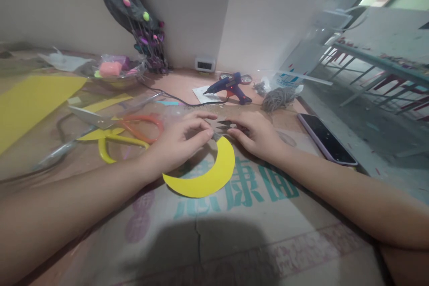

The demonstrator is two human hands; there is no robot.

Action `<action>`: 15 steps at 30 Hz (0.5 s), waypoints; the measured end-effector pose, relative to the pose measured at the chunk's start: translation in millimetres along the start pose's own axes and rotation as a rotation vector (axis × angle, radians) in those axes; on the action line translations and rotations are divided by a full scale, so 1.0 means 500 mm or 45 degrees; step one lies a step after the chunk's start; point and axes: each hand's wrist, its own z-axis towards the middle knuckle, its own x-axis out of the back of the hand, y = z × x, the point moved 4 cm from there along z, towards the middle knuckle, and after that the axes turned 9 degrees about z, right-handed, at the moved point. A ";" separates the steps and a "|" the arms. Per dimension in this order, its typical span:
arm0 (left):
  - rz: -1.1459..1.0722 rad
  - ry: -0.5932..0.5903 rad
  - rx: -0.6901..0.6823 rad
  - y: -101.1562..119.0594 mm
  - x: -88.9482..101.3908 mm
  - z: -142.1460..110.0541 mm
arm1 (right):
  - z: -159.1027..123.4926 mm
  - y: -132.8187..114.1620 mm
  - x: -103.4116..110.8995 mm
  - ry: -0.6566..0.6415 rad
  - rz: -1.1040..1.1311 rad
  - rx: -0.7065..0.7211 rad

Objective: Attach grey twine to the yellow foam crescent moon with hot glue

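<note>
A yellow crescent-moon cutout lies on a printed cardboard sheet, its upper tip between my two hands. Close to that tip is a short bit of grey yarn. My left hand pinches at this yarn with thumb and a bent finger, while the index finger stretches out above. In my right hand is a small pair of thread snips, gripped by thumb and fingers. Their dark blades point left, toward my left fingertips. The handle is mostly hidden inside the hand.
Orange-handled scissors and yellow-handled scissors lie left of my left hand. Behind my hands are a blue glue gun with its cord and a grey yarn ball. A phone lies right; yellow sheets lie far left.
</note>
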 end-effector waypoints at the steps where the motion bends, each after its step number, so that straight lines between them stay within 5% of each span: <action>1: -0.026 -0.039 0.012 0.000 -0.002 -0.001 | 0.000 -0.001 0.000 -0.002 -0.004 0.008; 4: -0.061 -0.131 0.037 -0.001 -0.009 -0.003 | -0.001 -0.003 0.000 0.011 -0.022 0.042; 11: 0.050 0.006 0.078 -0.018 -0.005 0.002 | -0.002 0.002 0.005 0.098 -0.025 0.008; 15: -0.024 -0.078 0.083 -0.018 -0.010 0.000 | -0.003 -0.003 0.002 0.033 -0.017 0.031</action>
